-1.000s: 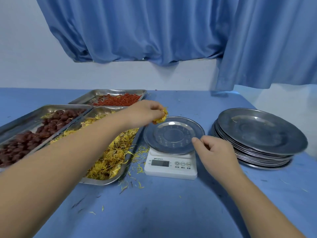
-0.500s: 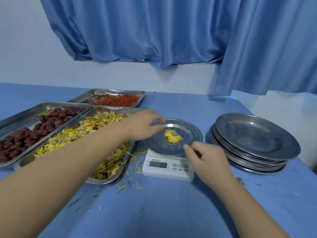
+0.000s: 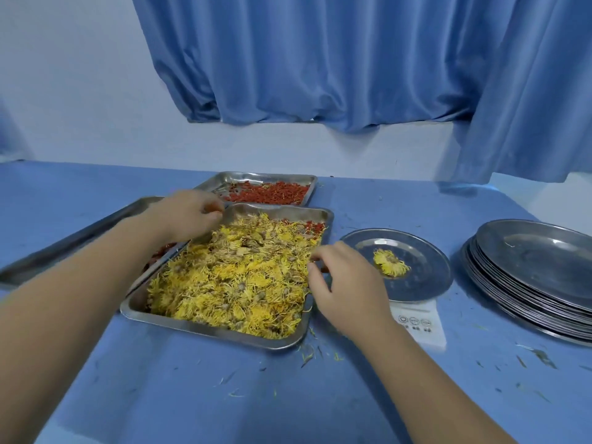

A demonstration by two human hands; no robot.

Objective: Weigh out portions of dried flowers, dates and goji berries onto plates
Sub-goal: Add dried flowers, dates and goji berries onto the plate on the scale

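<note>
A steel tray heaped with yellow dried flowers lies in front of me. My left hand curls over its far left corner. My right hand pinches its right rim. To the right a steel plate sits on a white scale and holds a small clump of flowers. Behind is the tray of red goji berries. The date tray at the left is mostly hidden by my left arm, with a few dates showing.
A stack of several steel plates stands at the right on the blue table. Loose petals are scattered in front of the flower tray and scale. A blue curtain hangs behind.
My left hand let a clump of flowers fall on the plate, then went back to the flower tray's far corner. My right hand left the scale for the tray's right rim. The view swung left.
</note>
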